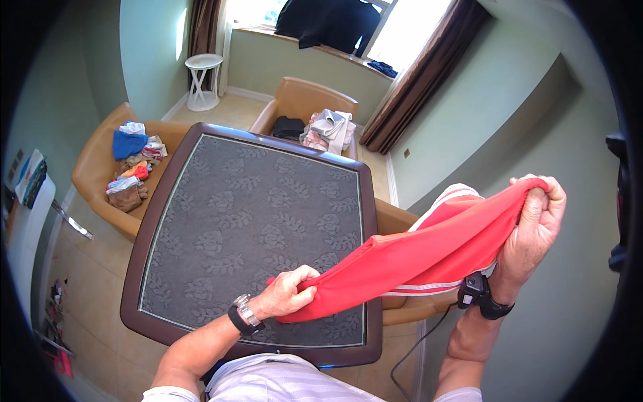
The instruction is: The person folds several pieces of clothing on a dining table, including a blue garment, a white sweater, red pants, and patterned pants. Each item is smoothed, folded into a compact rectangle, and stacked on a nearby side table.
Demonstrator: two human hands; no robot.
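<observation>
A red garment with white stripes (408, 258) is stretched slantwise between my hands, above the right part of the table. Its kind, trousers or jacket, I cannot tell. My left hand (288, 293) is closed on its lower left end, low over the near part of the dark tabletop (248, 208). Higher up and further right, my right hand (536, 224) grips the other end, fingers wrapped over the edge. Part of the cloth with the stripes hangs behind and below the taut red stretch, partly hidden by it.
Folded clothes (137, 161) lie on a tan armchair (94, 157) at the left. Another armchair (315, 94) at the far side holds more clothes (328, 130). A third chair (395, 218) stands at the right, partly under the garment. A black cable (422, 345) hangs near my right forearm.
</observation>
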